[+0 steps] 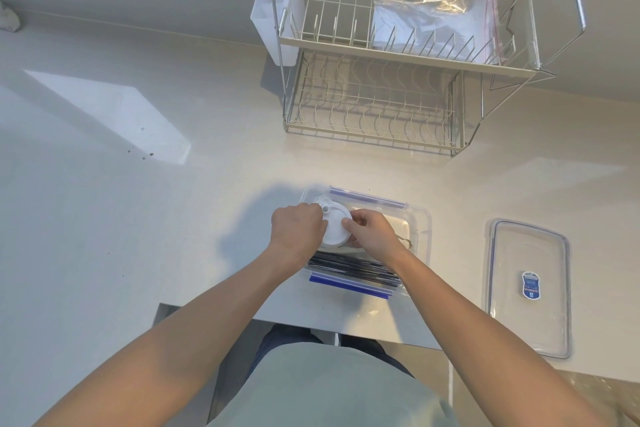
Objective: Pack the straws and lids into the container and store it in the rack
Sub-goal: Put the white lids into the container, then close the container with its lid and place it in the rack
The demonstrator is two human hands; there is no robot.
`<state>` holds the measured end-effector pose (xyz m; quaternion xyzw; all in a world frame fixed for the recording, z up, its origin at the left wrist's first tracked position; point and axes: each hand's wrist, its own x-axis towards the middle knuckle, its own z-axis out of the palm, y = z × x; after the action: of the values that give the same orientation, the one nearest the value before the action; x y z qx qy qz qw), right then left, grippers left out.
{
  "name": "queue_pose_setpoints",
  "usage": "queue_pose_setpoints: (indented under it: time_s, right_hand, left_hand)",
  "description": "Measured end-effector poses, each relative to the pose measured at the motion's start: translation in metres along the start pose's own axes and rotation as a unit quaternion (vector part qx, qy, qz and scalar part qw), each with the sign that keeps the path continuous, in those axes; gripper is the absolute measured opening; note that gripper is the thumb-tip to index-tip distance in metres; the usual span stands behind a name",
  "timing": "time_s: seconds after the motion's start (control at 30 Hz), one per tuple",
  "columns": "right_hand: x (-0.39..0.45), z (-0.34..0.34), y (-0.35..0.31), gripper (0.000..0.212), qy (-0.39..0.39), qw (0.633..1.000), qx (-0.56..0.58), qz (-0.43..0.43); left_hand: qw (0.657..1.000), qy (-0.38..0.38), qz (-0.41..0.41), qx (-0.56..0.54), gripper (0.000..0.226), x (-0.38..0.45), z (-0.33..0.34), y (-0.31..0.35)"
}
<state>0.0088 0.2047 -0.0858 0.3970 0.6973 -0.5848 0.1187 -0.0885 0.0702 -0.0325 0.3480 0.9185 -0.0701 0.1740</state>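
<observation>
Both grips clamped on the white lid (335, 227) — left hand (298, 231), right hand (372, 234) — directly over the container (420, 236); straws (353, 267) lie crosswise nearer me.

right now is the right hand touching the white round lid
Touching. The head view shows the right hand with its fingertips pressed on the white round lid from the right edge, over the container.

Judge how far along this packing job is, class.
Done: dark straws already lie in the container. In hand: both the left hand and right hand hold a white lid over it. Left: fitting the cover, then moving it to the rack.
</observation>
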Motion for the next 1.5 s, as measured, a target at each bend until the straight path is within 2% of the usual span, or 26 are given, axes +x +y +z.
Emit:
queue_pose_setpoints:
  time_s: [0.07, 0.23, 0.43, 0.57, 0.77, 0.93, 1.07, 1.23, 1.37, 1.5]
  right_hand:
    - [0.0, -0.001, 0.001, 0.022, -0.007, 1.0, -0.013, -0.008]
    - [-0.006, 0.0, 0.004, 0.037, -0.046, 0.997, -0.048, -0.025]
    - [-0.007, 0.007, 0.004, 0.034, 0.014, 0.995, -0.092, -0.046]
    - [-0.01, 0.008, -0.005, 0.029, 0.028, 0.991, -0.118, -0.06]
    - [-0.01, 0.009, -0.006, 0.029, 0.045, 0.976, -0.201, -0.064]
    - [-0.021, 0.001, -0.008, 0.025, 0.057, 0.981, -0.173, -0.073]
    - [-0.036, -0.027, -0.01, 0.026, 0.1, 0.981, -0.14, -0.087]
    - [-0.063, -0.094, 0.006, 0.021, 0.224, 0.963, -0.099, -0.113]
    - [-0.087, -0.143, 0.04, 0.032, 0.335, 0.941, 0.007, -0.048]
    - [-0.114, -0.17, 0.088, 0.04, 0.386, 0.914, 0.116, 0.048]
  left_hand:
    - [1.0, -0.002, 0.005, 0.009, 0.028, 0.001, -0.001, 0.0]
    - [0.999, -0.001, 0.033, 0.019, 0.029, 0.0, 0.007, -0.003]
    - [0.999, 0.017, 0.044, 0.017, 0.04, -0.003, 0.019, -0.005]
    - [0.998, 0.009, 0.052, 0.017, 0.048, -0.003, 0.025, -0.003]
    - [0.998, 0.003, 0.051, 0.029, 0.042, -0.002, 0.021, -0.005]
    - [0.999, 0.018, 0.049, -0.013, 0.037, 0.002, 0.016, -0.005]
    - [0.985, 0.034, 0.118, -0.125, 0.034, 0.012, 0.003, 0.009]
    - [0.951, -0.015, 0.196, -0.24, 0.039, 0.033, -0.032, 0.058]
    - [0.936, -0.022, 0.257, -0.239, 0.045, 0.054, -0.063, 0.117]
    - [0.917, -0.058, 0.327, -0.219, 0.056, 0.07, -0.078, 0.185]
